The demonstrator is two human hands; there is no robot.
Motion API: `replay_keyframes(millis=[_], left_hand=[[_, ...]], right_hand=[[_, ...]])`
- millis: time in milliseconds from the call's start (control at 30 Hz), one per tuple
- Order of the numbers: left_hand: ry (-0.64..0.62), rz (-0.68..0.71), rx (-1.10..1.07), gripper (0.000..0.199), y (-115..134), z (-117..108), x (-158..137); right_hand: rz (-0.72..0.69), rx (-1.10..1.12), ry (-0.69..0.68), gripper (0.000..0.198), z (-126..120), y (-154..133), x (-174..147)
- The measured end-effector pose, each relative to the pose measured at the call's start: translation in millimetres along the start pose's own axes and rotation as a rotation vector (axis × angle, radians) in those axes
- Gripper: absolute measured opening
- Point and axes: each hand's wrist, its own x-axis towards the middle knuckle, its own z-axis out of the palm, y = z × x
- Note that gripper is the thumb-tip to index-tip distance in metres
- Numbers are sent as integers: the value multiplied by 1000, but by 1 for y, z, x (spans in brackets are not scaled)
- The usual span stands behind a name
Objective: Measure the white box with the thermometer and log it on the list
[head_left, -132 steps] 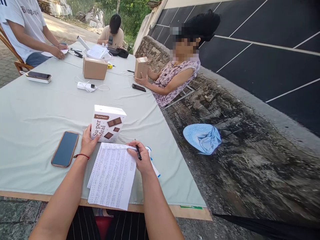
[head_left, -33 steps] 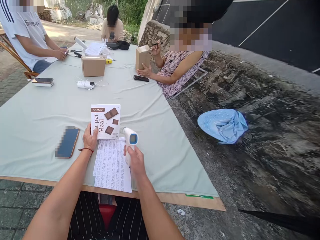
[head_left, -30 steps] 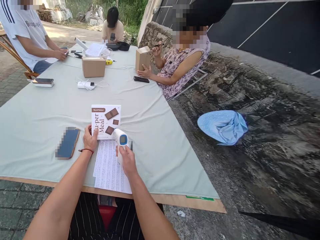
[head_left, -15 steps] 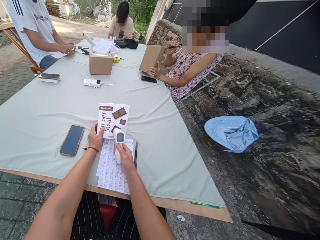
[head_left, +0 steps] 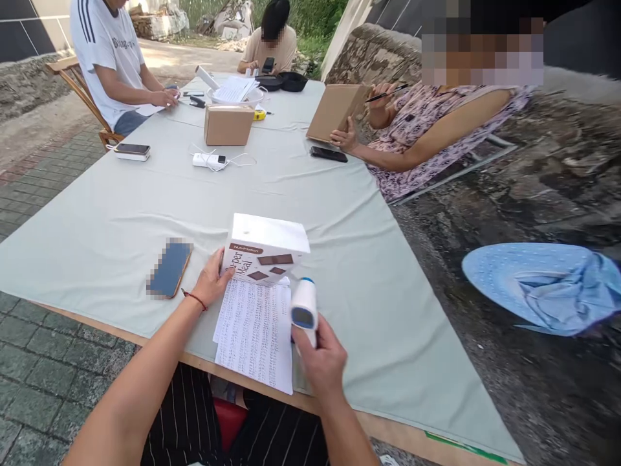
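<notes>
My left hand (head_left: 213, 281) grips the left side of a white box (head_left: 269, 233) printed with brown chocolate pieces and the words "NutriMotion" and "Meal". The box stands upright, its top turned toward me. In my right hand (head_left: 323, 356) is a white infrared thermometer (head_left: 304, 304) with a blue-rimmed display, held to the right of the box and apart from it. Sheets of paper (head_left: 255, 336) covered in small writing lie between my hands at the table's near edge. A smartphone (head_left: 169, 268) in an orange-brown case rests left of my left hand.
On the cloth-covered table (head_left: 160, 200) are a brown carton (head_left: 228, 125), a white device with a cable (head_left: 209, 160) and a black phone (head_left: 328, 154). A person at right holds another carton (head_left: 337, 111) and a pen. Two people sit farther back. A blue hat (head_left: 548, 285) lies at right.
My right hand has drawn the thermometer away from the box, to the right and nearer me. The box now shows its white top. The view has shifted left.
</notes>
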Motion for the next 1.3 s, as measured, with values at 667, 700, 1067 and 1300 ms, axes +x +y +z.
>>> replay_keyframes(millis=[667,700,1067,1300], left_hand=[[-25,-393,974,65,3,-121,-2],[-43,-426,993,70,6,-118,1],[-16,-420,968,52,15,-118,4],[204,-296,868,39,9,-130,-23]], right_hand=[[209,42,353,47,-35,47,17],[211,38,352,47,-35,47,17],[228,-14,335,48,-34,42,17],[198,-4,339,48,-33,40,16]])
